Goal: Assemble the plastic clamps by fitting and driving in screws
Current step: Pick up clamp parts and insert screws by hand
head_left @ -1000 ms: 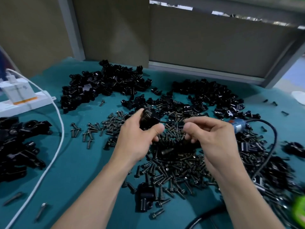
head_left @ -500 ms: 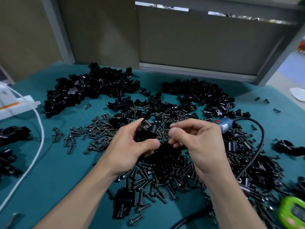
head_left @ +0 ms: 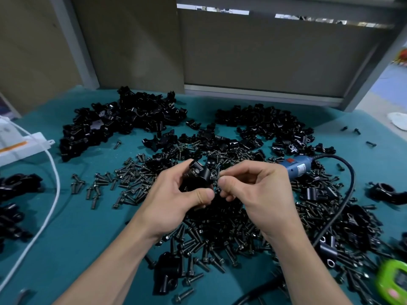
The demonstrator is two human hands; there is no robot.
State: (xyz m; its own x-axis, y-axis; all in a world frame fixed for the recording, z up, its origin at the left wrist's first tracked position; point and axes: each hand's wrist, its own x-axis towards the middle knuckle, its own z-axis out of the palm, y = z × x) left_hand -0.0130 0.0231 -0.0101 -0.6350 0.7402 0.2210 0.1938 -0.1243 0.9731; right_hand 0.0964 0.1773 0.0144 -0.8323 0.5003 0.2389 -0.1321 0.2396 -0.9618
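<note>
My left hand (head_left: 176, 194) grips a black plastic clamp (head_left: 198, 176) above the middle of the table, thumb pressed on its near side. My right hand (head_left: 253, 190) pinches a small dark screw (head_left: 214, 178) between thumb and forefinger, its tip touching the clamp's right side. Under both hands lies a wide heap of loose dark screws (head_left: 220, 227). A blue electric screwdriver (head_left: 297, 167) with a black cable lies on the screws just right of my right hand.
Piles of black clamp parts sit at the back left (head_left: 123, 122) and back right (head_left: 268, 126), more at the left edge (head_left: 15, 194). A white cable (head_left: 52, 183) and white box (head_left: 19, 144) lie left. A green device (head_left: 394, 280) sits bottom right.
My right hand has closed in on the clamp, bringing the screw up to its side. The view has drifted, so the table contents sit lower and to the left.
</note>
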